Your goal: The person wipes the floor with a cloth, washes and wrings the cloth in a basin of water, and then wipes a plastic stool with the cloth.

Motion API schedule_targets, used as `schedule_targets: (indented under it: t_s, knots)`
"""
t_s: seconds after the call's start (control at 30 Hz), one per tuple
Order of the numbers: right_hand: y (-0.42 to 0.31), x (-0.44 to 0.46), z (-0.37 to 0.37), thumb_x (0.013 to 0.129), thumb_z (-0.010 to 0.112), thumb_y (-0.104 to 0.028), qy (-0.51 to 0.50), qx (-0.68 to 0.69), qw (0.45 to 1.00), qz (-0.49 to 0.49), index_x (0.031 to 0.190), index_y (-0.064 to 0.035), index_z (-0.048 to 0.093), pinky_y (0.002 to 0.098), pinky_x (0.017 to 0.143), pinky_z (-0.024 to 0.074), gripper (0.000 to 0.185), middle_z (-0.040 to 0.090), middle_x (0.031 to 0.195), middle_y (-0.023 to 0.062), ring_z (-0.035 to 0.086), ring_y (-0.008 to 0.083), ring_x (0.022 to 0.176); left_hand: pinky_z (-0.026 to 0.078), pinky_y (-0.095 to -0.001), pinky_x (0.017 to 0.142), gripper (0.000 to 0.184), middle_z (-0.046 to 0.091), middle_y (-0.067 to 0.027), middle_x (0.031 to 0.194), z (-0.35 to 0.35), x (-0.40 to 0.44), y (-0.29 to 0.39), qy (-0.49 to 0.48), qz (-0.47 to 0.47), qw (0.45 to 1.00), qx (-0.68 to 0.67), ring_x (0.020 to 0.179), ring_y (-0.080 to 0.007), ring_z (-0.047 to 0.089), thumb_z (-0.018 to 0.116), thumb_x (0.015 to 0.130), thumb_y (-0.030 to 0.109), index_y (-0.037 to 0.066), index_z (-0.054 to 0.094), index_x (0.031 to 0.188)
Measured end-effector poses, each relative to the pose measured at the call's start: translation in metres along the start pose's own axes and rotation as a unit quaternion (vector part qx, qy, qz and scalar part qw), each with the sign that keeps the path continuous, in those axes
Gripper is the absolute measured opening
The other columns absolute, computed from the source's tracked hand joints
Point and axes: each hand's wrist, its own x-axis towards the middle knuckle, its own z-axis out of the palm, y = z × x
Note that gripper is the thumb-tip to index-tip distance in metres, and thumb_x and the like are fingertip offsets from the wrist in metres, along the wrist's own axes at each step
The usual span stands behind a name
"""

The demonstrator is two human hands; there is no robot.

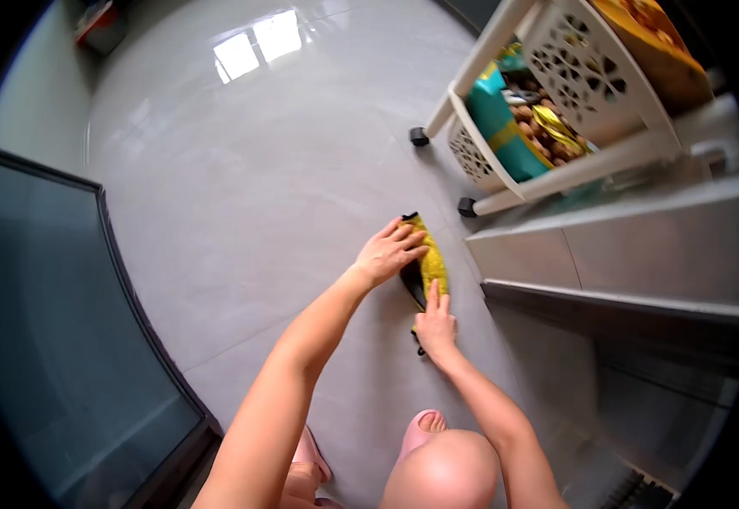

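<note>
A yellow and black cleaning cloth (434, 261) lies folded lengthwise on the grey floor, with a small black loop at its near end. My left hand (391, 254) rests on its upper part, fingers spread and laid across the yellow side. At the lower part is my right hand (437, 326), index finger stretched along the cloth and the other fingers curled at its edge. The right thumb is mostly hidden.
To the right stands a white wheeled rack (488, 199) holding a teal bag (498, 127) and walnut-like items. Below it is a tiled ledge (522, 259). A dark-framed glass panel (72, 339) borders the left. Pink slippers (414, 433) are close by.
</note>
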Motion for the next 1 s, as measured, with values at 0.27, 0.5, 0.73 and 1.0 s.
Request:
schedule_targets:
  t_s: [0.27,0.5,0.73,1.0]
  knots:
    - [-0.201,0.037,0.062,0.078,0.068,-0.023,-0.085,0.081,0.961,-0.25,0.15,-0.0149,0.03,0.0455,0.06,0.0559,0.082,0.051,0.109,0.0185,0.065,0.0342,0.07,0.034,-0.0418,0.108,0.04,0.058,-0.0067,0.134,-0.088,-0.218,-0.089,0.003,-0.335,0.938,0.086,0.124,-0.0263,0.051,0.052,0.085,0.01,0.018,0.063,0.122]
    - [-0.257,-0.035,0.08,0.08,0.065,-0.019,-0.142,0.105,0.847,-0.501,0.142,-0.0207,0.044,0.0407,0.072,0.0548,0.066,0.053,0.113,0.0153,0.062,0.0301,0.091,0.044,-0.0406,0.088,0.057,0.06,-0.0122,0.125,-0.094,-0.399,0.056,-0.089,-0.572,0.799,0.162,0.101,-0.0277,0.058,0.068,0.069,0.009,0.011,0.061,0.125]
    - [-0.191,0.011,0.036,0.074,0.069,-0.021,-0.17,0.036,0.859,-0.482,0.141,-0.0145,0.043,0.0437,0.081,0.0493,0.072,0.061,0.103,0.0128,0.06,0.0312,0.097,0.046,-0.0409,0.083,0.05,0.059,-0.0169,0.124,-0.058,-0.338,0.141,-0.118,-0.624,0.764,0.115,0.098,-0.027,0.059,0.055,0.082,0.011,0.011,0.054,0.132]
    - [-0.075,0.102,-0.024,0.072,0.064,-0.024,-0.102,-0.163,0.93,-0.314,0.146,-0.0057,0.034,0.0442,0.078,0.0501,0.083,0.06,0.098,0.0164,0.06,0.0315,0.09,0.045,-0.0371,0.081,0.053,0.056,-0.0164,0.133,-0.013,-0.156,0.126,0.033,-0.523,0.844,0.113,0.094,-0.0261,0.055,0.058,0.078,0.008,0.016,0.058,0.131]
